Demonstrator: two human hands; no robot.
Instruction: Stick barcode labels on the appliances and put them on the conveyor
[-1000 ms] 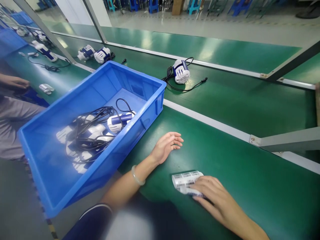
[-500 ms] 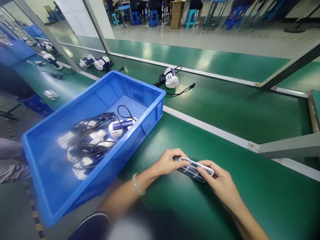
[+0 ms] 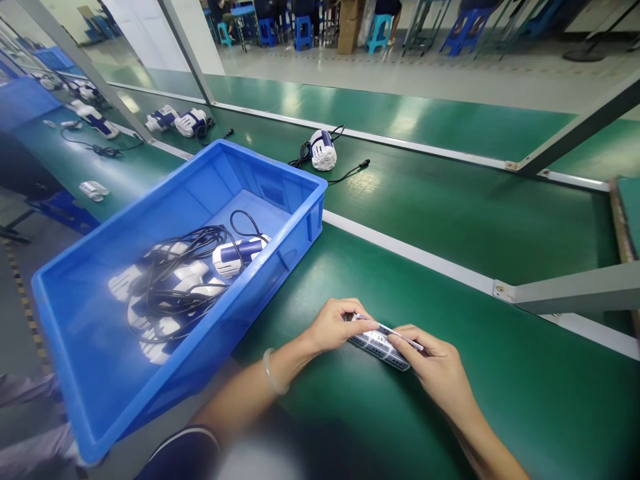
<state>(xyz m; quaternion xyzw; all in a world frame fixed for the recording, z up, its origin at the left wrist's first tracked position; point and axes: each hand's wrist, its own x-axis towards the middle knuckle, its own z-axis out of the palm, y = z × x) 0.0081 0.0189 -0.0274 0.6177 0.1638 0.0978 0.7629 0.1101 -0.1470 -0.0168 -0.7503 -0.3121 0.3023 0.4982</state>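
Both my hands hold a strip of white barcode labels [image 3: 379, 344] just above the green table [image 3: 500, 400]. My left hand [image 3: 334, 325] pinches its left end, fingers curled. My right hand [image 3: 434, 365] grips its right end with thumb and fingers closed. A pale bangle [image 3: 270, 371] sits on my left wrist. To the left, a blue plastic crate [image 3: 115, 373] overhangs the table edge and holds several white-and-blue devices [image 3: 230, 257] tangled in black cables.
One white-and-blue device [image 3: 322, 149] with a black cable lies on the green conveyor belt [image 3: 450, 200] beyond a white rail [image 3: 410, 252]. More devices [image 3: 175, 121] lie farther left. A grey metal frame bar [image 3: 570, 288] juts in at right. Stools stand at the back.
A second ago my left hand lay open on the table and my right hand pressed the labels down. Both hands have since come together and lifted the strip; the belt device drifted left.
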